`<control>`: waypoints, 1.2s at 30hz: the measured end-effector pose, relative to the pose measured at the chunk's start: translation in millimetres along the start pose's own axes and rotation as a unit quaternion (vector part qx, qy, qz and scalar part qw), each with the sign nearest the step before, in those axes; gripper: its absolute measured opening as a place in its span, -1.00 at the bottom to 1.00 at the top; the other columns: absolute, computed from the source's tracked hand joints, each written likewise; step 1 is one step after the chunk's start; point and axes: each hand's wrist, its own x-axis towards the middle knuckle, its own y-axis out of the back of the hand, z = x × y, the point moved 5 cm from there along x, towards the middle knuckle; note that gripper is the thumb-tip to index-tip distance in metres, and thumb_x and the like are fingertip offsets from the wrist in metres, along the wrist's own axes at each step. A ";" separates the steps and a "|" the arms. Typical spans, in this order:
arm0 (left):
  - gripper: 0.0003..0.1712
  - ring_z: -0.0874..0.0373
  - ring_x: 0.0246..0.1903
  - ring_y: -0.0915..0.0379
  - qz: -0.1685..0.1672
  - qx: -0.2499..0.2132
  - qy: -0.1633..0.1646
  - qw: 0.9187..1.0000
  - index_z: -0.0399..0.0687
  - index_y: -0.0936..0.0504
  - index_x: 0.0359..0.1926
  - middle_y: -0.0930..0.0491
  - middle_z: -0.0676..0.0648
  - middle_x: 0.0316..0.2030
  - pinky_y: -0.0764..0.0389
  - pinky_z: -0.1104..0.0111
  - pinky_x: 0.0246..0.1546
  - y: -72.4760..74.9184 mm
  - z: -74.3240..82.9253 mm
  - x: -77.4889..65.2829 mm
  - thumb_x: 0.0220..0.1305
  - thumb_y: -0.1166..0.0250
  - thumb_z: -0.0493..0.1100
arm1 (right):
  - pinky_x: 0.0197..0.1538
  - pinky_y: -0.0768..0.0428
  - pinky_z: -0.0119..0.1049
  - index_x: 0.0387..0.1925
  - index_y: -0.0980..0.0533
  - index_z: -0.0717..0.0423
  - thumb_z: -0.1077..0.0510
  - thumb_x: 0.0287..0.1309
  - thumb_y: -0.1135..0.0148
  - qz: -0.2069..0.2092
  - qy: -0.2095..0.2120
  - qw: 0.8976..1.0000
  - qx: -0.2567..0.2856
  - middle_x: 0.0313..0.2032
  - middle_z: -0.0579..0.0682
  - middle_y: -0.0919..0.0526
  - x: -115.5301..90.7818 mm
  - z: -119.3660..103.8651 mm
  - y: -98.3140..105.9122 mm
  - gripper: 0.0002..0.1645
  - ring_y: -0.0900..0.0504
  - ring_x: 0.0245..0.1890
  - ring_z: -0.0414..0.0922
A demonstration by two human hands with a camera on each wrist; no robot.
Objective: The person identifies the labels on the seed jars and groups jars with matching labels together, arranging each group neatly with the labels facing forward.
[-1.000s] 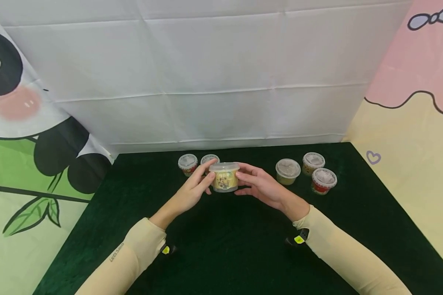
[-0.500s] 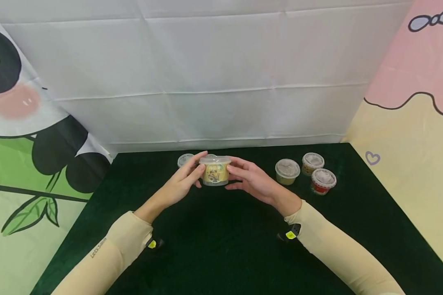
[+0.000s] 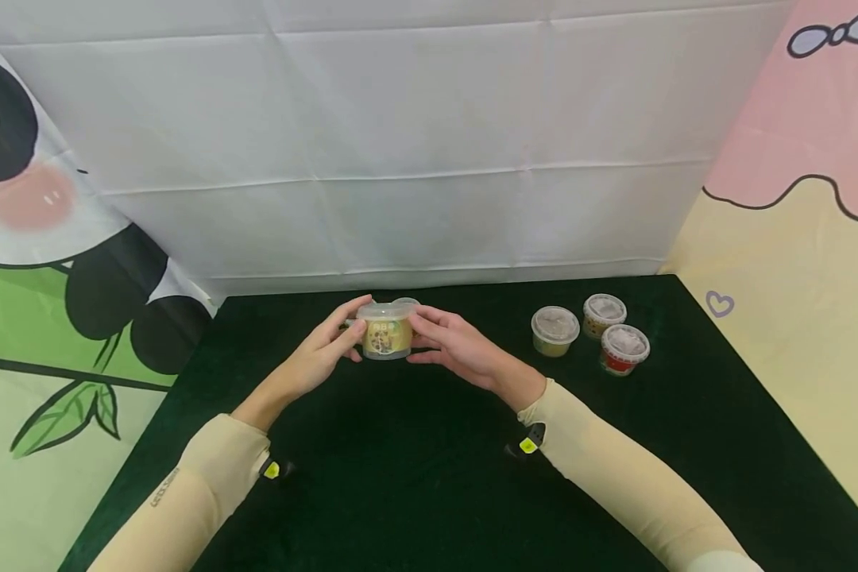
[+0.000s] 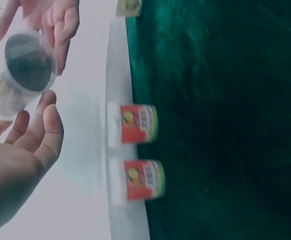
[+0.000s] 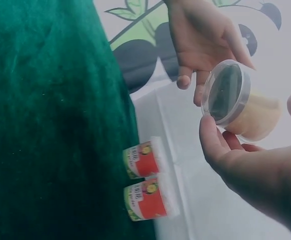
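A clear-lidded plastic tub with a yellow label (image 3: 388,334) is held up above the table between both hands. My left hand (image 3: 319,353) grips its left side, thumb on the front and forefinger up by the lid. On its right side my right hand (image 3: 465,349) holds it with thumb and fingers. From the right wrist view the tub's clear dark-looking base (image 5: 225,92) shows. Two red-labelled tubs, one nearer (image 4: 138,123) and one beside it (image 4: 144,180) in the left wrist view, stand behind the held tub and are mostly hidden in the head view.
To the right on the dark green cloth (image 3: 415,477) stand three lidded tubs: a yellow-green one (image 3: 554,330), a patterned one (image 3: 604,314) and a red-labelled one (image 3: 624,349). A white cloth wall (image 3: 429,159) rises behind the table.
Both hands have carried the yellow-labelled tub leftward and slightly toward the back. It now covers most of the two tubs behind it. The three tubs on the right stay put.
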 end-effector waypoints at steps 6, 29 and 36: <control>-0.36 -0.20 0.12 -0.39 0.003 -0.003 0.010 1.000 -0.05 -0.04 0.60 -0.15 -0.25 0.41 -0.61 0.24 -0.03 12.0 -18.2 -11.4 0.62 0.04 -0.10 | 0.35 -0.42 -0.12 0.57 -0.08 0.09 -0.08 0.55 -0.03 0.022 -0.008 0.999 -0.032 0.41 0.13 -0.29 19.8 16.2 -5.4 -0.25 -0.35 0.39 0.03; -0.26 -0.36 0.41 -0.09 0.031 -0.010 0.085 0.996 -0.18 0.01 0.60 -0.11 -0.34 0.49 -0.11 -0.31 0.35 17.4 -93.2 -42.6 0.56 -0.08 -0.14 | 0.31 -0.46 -0.17 0.60 0.03 0.13 0.14 0.46 -0.19 0.055 -0.043 0.995 -0.068 0.52 0.10 -0.18 60.4 83.8 -30.3 -0.12 -0.23 0.47 0.02; -0.28 -0.30 0.42 -0.11 0.024 -0.036 0.107 0.993 -0.22 0.07 0.60 -0.05 -0.35 0.50 -0.33 0.10 0.36 17.7 -103.8 -43.7 0.63 0.04 -0.05 | 0.32 -0.45 -0.16 0.60 0.02 0.14 0.16 0.43 -0.22 0.067 -0.056 0.994 -0.066 0.52 0.12 -0.18 63.3 91.2 -34.2 -0.10 -0.22 0.48 0.03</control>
